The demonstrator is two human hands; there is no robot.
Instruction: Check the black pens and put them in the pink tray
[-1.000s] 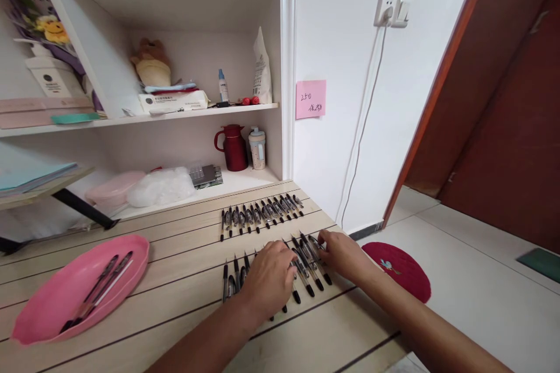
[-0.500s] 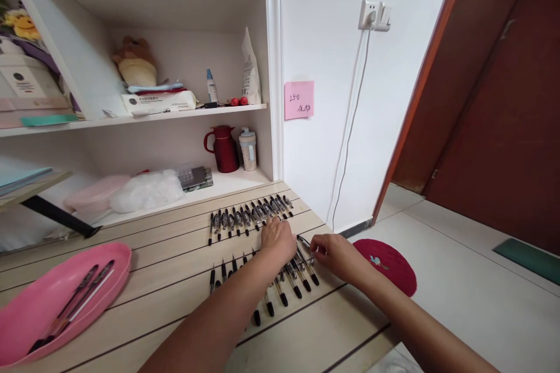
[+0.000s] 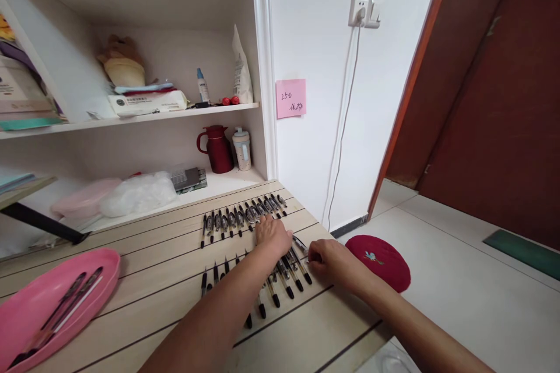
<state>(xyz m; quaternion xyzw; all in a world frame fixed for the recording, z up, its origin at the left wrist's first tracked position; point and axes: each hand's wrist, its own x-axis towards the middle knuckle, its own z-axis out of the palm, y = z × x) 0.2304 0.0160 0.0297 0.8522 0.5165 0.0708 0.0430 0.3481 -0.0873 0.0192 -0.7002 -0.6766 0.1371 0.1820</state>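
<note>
Lying just left of right hand, the nearer, fingers curled: end pen, slanting forward-left; left hand beyond; both grips unclear.

Black pens, pink tray, black-striped beige tabletop

The left hand was over the nearer row of pens, its fingers close to the farther row. The right hand, with curled fingers, was at the nearer row's right end. Left of both hands there lay a pink tray; to their right, a red cushion.
</note>
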